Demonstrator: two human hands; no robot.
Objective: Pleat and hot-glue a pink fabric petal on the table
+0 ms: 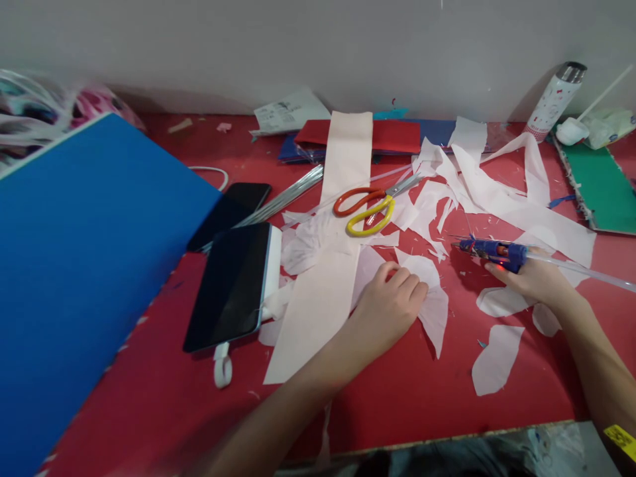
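Fingers curled, my left hand presses down on a pale pink paper piece with pointed, petal-like ends. My right hand is wrapped round a blue glue gun, its nozzle pointing left and a red light glowing on it. A long clear glue stick sticks out of its back. Beyond my left hand lie scissors with one red and one yellow handle, on a long pale paper strip. A loose cut petal rests on the red table below the glue gun.
A large blue board covers the left side. Near it lie a tablet, a phone and a bundle of wires. Pale scraps spread at the back right, by a flask and a green board.
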